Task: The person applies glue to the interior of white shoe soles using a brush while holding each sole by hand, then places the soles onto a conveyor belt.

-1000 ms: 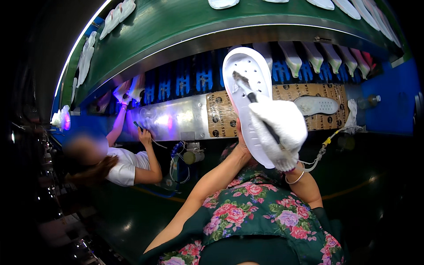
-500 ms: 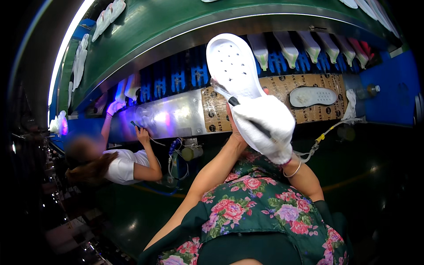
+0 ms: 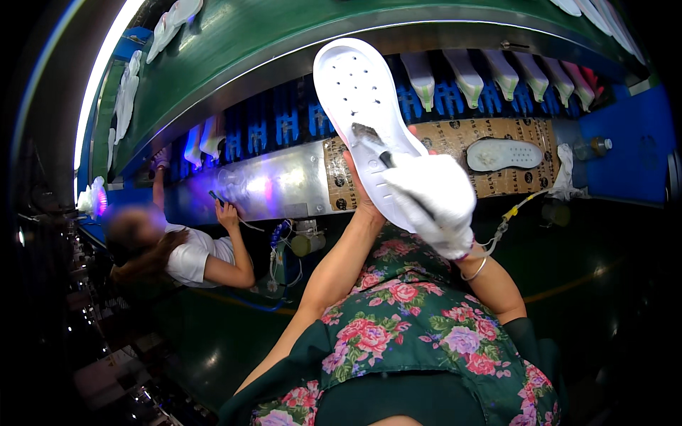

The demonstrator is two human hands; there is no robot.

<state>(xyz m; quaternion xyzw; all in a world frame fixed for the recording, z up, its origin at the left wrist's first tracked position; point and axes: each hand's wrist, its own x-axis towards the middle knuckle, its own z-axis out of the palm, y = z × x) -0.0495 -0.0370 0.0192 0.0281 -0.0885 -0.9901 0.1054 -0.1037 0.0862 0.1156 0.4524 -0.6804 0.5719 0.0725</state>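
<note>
A white shoe sole, dotted with small holes, is held up in front of me at a tilt. My bare left hand grips it from underneath, with most of its fingers hidden behind it. My right hand, in a white knit glove, is closed round the handle of a flat brush. The brush's dark bristles lie against the inner face of the sole, about midway along it. The glove covers part of the sole's near end.
Cardboard covers part of a metal bench; another sole lies on it. Behind, light shoe parts hang along a blue rack. A green conveyor runs beyond. At left, a co-worker reaches toward the rack.
The sole has shifted slightly left and up. The brush has swung from the sole's left edge onto its inner face. The co-worker's gloved hand has moved left, away from the hanging parts.
</note>
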